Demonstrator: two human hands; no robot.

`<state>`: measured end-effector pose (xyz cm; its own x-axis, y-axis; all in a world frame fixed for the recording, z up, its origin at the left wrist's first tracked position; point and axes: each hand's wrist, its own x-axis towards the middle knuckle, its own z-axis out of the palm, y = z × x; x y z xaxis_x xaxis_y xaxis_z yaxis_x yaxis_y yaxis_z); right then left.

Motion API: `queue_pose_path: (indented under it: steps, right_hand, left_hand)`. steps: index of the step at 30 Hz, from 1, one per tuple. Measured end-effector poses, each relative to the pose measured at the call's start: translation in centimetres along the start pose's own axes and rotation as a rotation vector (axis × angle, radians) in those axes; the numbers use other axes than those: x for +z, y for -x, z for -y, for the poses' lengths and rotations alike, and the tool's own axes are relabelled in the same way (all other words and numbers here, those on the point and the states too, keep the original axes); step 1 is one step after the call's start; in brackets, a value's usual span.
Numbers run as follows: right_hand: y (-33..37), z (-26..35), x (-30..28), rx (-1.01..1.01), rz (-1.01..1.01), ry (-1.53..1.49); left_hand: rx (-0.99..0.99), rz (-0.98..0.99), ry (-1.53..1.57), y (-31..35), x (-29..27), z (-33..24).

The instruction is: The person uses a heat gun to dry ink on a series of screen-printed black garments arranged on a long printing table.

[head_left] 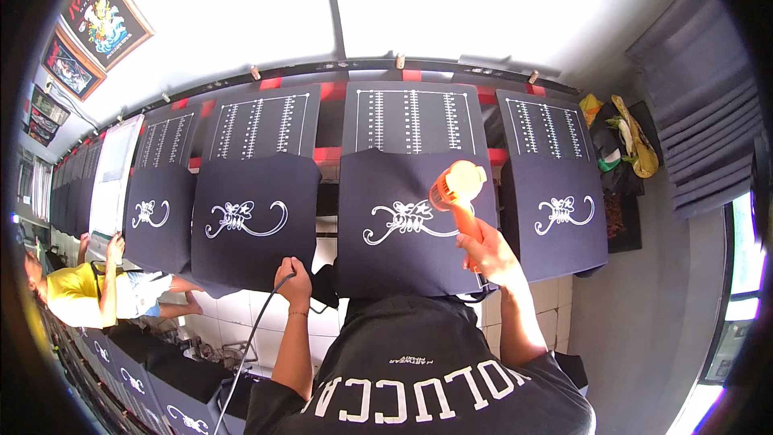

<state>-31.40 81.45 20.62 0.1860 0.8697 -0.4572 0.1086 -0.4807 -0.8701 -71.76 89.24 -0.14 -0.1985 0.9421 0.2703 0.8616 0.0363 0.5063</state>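
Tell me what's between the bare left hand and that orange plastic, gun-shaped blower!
In the head view, a narrow pale gap, then black cloth with a curly white print, lie between the left hand and the blower.

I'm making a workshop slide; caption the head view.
Right hand holding an orange hair dryer over a black fabric piece with a white curling print, left hand gripping a dark cord.

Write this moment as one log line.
Right hand: holds orange blower above white-printed black fabric | left hand: holds cord | co-worker: at picture's left
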Motion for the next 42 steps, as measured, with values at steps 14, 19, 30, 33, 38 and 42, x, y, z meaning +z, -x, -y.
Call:
queue_pose_path:
  steps: [14, 19, 30, 33, 38, 42]
  right_hand:
    - [-1.2, -0.1, 1.0, -0.026, 0.015, -0.102]
    - [-1.1, 0.1, 0.3, -0.028, 0.04, -0.087]
    - [0.8, 0.2, -0.3, 0.001, 0.045, -0.013]
    - [1.6, 0.5, -0.1, 0.047, 0.092, 0.009]
    - [0.9, -0.4, 0.8, 0.027, 0.124, -0.099]
    - [0.8, 0.2, 1.9, -0.005, 0.085, -0.057]
  left_hand:
    - [-0.024, -0.033, 0.018, 0.3, -0.3, -0.2]
    - [-0.041, -0.016, 0.032, 0.3, -0.2, 0.0]
    - [-0.037, -0.027, 0.028, 0.4, 0.0, 0.2]
    - [-0.029, -0.032, 0.0, 0.4, -0.2, 0.1]
    - [-0.023, -0.031, -0.01, 0.3, -0.1, 0.1]
    - [-0.014, -0.017, 0.001, 0.0, 0.0, -0.2]
